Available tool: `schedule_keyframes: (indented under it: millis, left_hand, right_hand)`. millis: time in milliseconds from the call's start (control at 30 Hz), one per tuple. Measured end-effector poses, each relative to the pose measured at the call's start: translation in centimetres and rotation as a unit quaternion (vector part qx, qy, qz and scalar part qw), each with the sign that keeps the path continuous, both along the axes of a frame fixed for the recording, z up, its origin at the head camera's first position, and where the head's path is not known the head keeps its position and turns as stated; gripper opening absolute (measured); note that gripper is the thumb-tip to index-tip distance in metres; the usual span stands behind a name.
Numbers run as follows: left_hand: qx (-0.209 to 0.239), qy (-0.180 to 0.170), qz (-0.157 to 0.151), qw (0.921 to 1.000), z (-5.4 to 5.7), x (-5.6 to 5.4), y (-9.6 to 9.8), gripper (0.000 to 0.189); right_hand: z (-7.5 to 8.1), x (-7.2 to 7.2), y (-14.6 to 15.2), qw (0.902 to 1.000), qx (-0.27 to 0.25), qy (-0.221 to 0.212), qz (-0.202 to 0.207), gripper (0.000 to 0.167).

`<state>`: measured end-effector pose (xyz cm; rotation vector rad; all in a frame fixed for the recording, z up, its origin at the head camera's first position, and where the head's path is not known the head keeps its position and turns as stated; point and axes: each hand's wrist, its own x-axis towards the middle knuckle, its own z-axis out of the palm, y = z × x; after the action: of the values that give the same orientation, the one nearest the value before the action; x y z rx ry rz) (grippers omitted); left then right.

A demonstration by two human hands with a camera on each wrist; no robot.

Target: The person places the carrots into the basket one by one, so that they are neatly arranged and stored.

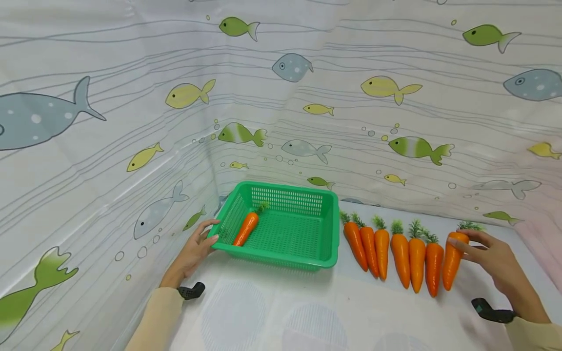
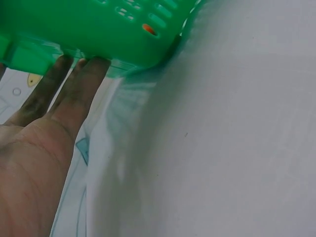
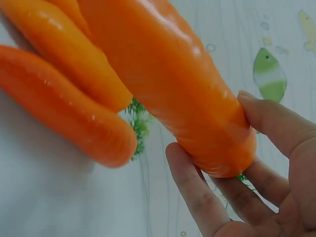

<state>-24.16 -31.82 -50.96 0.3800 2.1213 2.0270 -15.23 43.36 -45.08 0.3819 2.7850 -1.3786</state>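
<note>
A green plastic basket (image 1: 331, 234) stands at the centre of the table, with one carrot (image 1: 247, 228) lying inside along its left wall. My left hand (image 1: 195, 250) grips the basket's left corner by the rim. In the left wrist view its fingers (image 2: 81, 94) reach up under the green edge. At the far right my right hand (image 1: 493, 256) holds another carrot (image 1: 452, 263) by its thick leafy end, its tip pointing down. The right wrist view shows the thumb on one side of this carrot (image 3: 182, 98) and the fingers on the other.
Several more carrots (image 1: 400, 258) with green tops lie side by side in a row between the basket and my right hand. Fish-patterned sheeting (image 1: 303, 126) rises behind and along the left of the white tabletop (image 1: 272, 312). Each wrist wears a black device (image 1: 191, 291).
</note>
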Motion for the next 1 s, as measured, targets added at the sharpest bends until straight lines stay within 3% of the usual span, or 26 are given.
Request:
schedule_keyframes:
  millis: [433,633,1000]
  left_hand:
    - [0.004,-0.004,0.004,1.0000,0.1,0.1,0.1,0.055]
    - [-0.001,-0.005,0.006,1.0000,0.4,0.2,0.2,0.055]
    - [-0.004,-0.006,0.014,0.9999,0.0,0.2,0.1,0.055]
  right_hand:
    - [0.9,-1.3,-3.0,0.9988,-0.008,0.042,0.025,0.072]
    - [1.3,-2.0,-4.6,0.9977,-0.017,0.056,0.035,0.075]
    - [1.6,-3.2,-7.4,0.9965,-0.040,0.049,0.055,0.075]
